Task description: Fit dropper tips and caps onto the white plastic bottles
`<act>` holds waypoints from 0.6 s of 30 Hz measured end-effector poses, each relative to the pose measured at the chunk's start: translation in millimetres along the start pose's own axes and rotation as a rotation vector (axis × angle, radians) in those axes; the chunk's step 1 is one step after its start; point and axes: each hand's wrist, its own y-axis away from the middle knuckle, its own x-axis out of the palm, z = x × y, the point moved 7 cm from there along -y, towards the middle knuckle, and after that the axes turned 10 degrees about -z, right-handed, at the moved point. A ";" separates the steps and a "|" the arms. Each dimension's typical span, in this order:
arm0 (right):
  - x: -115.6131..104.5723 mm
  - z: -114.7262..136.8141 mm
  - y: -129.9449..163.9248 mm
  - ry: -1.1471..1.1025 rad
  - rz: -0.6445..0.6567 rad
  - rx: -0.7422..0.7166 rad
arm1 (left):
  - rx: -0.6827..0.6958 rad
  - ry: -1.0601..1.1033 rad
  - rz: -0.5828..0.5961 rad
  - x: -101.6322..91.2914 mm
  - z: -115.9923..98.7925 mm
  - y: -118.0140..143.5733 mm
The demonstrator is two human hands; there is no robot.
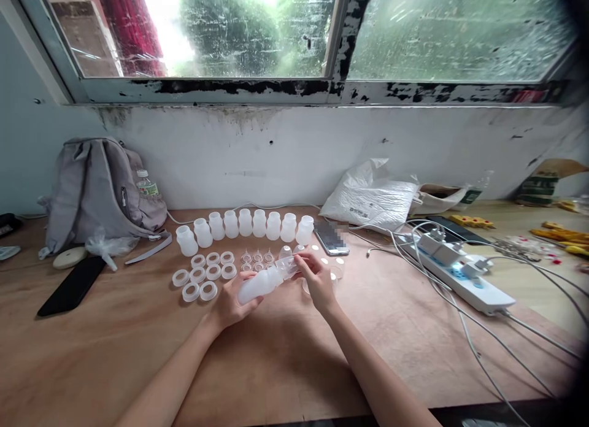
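- Two forearms were seen bare to the frame's lower edge; no sleeves were worn.
- The left hand [230, 304] and the right hand [317, 281] were ungloved.

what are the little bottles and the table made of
Bottles, and the one in the left hand: seemingly frosted plastic, milky and slightly see-through. Table: likely plywood, matt brown with visible grain.

— Held over the wooden desk: white translucent plastic bottle [260, 284], tilted, neck up and to the right.
— At the neck?
— Clear fitting [288, 267], touching the bottle's mouth, just before the row of upright bottles.
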 end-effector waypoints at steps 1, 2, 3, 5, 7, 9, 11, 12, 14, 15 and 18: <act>2.5 -0.3 1.7 0.006 0.017 -0.011 | -0.001 -0.002 -0.002 -0.1 0.1 -0.1; 4.5 -0.4 3.3 0.011 0.028 -0.023 | -0.003 -0.004 -0.003 -0.1 0.3 -0.1; 6.0 -0.6 4.5 0.018 0.035 -0.034 | -0.005 -0.003 -0.006 -0.2 0.6 0.0; 8.0 -1.0 6.3 0.040 0.036 -0.049 | -0.006 0.000 -0.007 -0.3 0.9 0.1; 9.6 -1.4 8.2 0.062 0.033 -0.053 | 0.001 0.002 -0.008 -0.6 0.1 0.2; 11.4 -1.7 11.7 0.086 0.025 -0.055 | 0.007 0.000 -0.011 -1.2 -1.3 0.5; 12.9 -2.2 17.3 0.117 -0.005 -0.065 | 0.008 -0.006 -0.011 -1.4 -2.7 1.3; 13.3 -2.7 20.8 0.132 -0.033 -0.073 | 0.011 -0.009 -0.011 -1.4 -3.5 2.1; 13.6 -4.7 28.1 0.157 -0.102 -0.089 | 0.036 -0.013 -0.008 -0.6 -5.9 4.5; 13.6 -6.2 31.4 0.169 -0.137 -0.095 | 0.059 -0.016 -0.011 -0.2 -7.4 5.9; 14.5 -11.3 37.7 0.209 -0.198 -0.103 | 0.129 -0.049 -0.035 1.1 -11.3 10.0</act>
